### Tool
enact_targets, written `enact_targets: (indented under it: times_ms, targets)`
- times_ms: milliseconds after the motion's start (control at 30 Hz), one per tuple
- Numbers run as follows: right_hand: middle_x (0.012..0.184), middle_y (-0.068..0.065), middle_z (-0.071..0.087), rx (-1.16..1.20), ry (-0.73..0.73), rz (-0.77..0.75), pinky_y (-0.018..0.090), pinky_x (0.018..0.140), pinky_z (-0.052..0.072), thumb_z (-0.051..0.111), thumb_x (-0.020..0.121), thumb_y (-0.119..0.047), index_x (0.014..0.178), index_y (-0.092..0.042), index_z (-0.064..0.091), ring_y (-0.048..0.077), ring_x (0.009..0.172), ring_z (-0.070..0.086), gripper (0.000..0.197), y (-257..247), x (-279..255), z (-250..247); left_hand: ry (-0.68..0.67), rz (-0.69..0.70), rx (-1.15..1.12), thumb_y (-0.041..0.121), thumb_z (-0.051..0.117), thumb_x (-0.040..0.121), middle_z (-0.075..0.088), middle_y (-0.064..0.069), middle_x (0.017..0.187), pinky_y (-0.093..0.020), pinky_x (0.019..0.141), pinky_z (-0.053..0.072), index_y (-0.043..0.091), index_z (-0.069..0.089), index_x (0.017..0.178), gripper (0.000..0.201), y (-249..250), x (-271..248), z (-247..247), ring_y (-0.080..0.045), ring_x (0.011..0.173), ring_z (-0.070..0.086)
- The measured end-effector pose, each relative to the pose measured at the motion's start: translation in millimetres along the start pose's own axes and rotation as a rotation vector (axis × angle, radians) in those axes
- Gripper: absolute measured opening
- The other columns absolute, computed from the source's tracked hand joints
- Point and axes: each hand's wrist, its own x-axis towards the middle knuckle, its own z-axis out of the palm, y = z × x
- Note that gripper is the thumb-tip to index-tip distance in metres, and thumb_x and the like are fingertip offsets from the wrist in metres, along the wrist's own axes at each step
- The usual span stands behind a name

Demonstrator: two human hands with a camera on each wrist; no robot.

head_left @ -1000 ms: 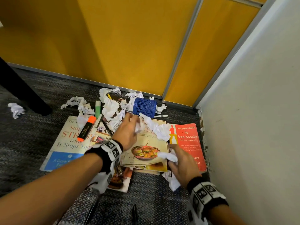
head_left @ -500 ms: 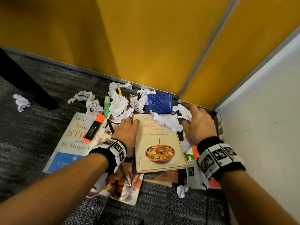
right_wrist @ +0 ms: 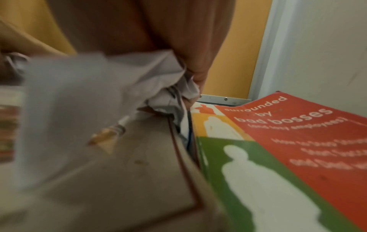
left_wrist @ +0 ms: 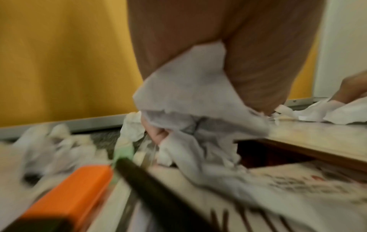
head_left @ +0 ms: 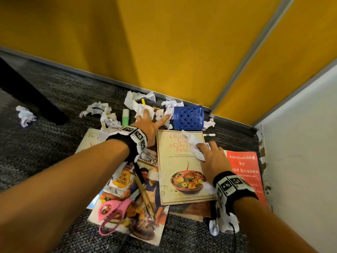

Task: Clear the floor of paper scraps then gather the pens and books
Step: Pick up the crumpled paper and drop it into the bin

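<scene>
Books lie piled on grey carpet: a beige cookbook [head_left: 180, 167] on top, a red book [head_left: 244, 167] to its right. My left hand [head_left: 153, 117] reaches over the crumpled paper scraps [head_left: 138, 106] beside the blue pen cup [head_left: 188, 117]. In the left wrist view its fingers curl round a wad of white paper [left_wrist: 188, 94]. My right hand [head_left: 206, 148] rests on the cookbook and grips another crumpled scrap [head_left: 196, 147], seen bunched under the palm [right_wrist: 99, 87]. A green highlighter [head_left: 125, 114], an orange highlighter [left_wrist: 69, 196] and a white pen [head_left: 209, 134] lie loose.
More scraps lie on the carpet at left [head_left: 96, 110] and far left [head_left: 25, 115], and one near my right wrist [head_left: 213, 229]. Pink scissors [head_left: 113, 214] sit on a magazine. A black furniture leg [head_left: 31, 95] stands at left. Yellow panels and a white wall [head_left: 300, 143] close the corner.
My left hand moved forward from the cookbook's left edge to the scraps by the blue cup. My right hand came back from beside the cup onto the cookbook, gripping paper.
</scene>
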Motion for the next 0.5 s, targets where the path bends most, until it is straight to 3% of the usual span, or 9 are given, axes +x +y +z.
enact_targets:
  times_ms: [67, 200, 267, 400, 500]
  targets:
    - [0.133, 0.009, 0.045, 0.054, 0.018, 0.019, 0.04, 0.093, 0.049, 0.056, 0.09, -0.013, 0.137, -0.029, 0.043, 0.031, 0.116, 0.052, 0.051, 3.0, -4.7, -2.8, -0.039, 0.047, 0.139, 0.024, 0.051, 0.092, 0.03, -0.023, 0.142, -0.044, 0.1, 0.042, 0.042, -0.002, 0.153, 0.083, 10.2, 5.9, -1.9, -0.044, 0.128, 0.037]
    - [0.119, 0.009, 0.056, 0.191, 0.158, 0.068, 0.036, 0.079, 0.05, 0.061, 0.089, -0.021, 0.128, -0.023, 0.054, 0.031, 0.1, 0.06, 0.04, 9.3, -22.4, -11.6, 0.046, 0.056, 0.123, 0.022, 0.048, 0.094, 0.037, -0.014, 0.134, -0.05, 0.102, 0.044, 0.02, 0.038, 0.141, 0.049, 17.1, 9.2, 2.7, -0.037, 0.124, 0.042]
    - [0.114, 0.01, 0.06, 0.284, 0.216, 0.076, 0.034, 0.077, 0.048, 0.065, 0.085, -0.02, 0.123, -0.02, 0.059, 0.031, 0.096, 0.061, 0.038, 14.1, -37.5, -16.6, 0.059, 0.05, 0.06, 0.017, 0.045, 0.097, 0.039, -0.014, 0.133, -0.05, 0.103, 0.044, 0.011, 0.04, 0.136, 0.039, 16.7, 5.5, 2.9, -0.036, 0.123, 0.044]
    - [0.115, 0.008, 0.062, 0.426, 0.235, 0.11, 0.024, 0.079, 0.038, 0.069, 0.082, -0.014, 0.124, -0.017, 0.059, 0.026, 0.101, 0.057, 0.043, 26.7, -81.8, -21.2, 0.097, 0.03, -0.091, 0.015, 0.055, 0.09, 0.037, -0.018, 0.138, -0.047, 0.105, 0.044, 0.001, 0.035, 0.14, 0.055, 11.0, -3.9, -5.6, -0.037, 0.124, 0.045]
    - [0.107, 0.009, 0.061, 0.42, 0.301, 0.066, 0.026, 0.074, 0.038, 0.072, 0.077, -0.009, 0.12, -0.013, 0.06, 0.025, 0.089, 0.056, 0.045, 32.6, -124.9, -12.2, 0.195, 0.049, -0.165, 0.021, 0.06, 0.089, 0.04, -0.018, 0.136, -0.042, 0.105, 0.043, 0.0, 0.038, 0.137, 0.057, 7.0, -19.3, -14.3, -0.036, 0.123, 0.048]
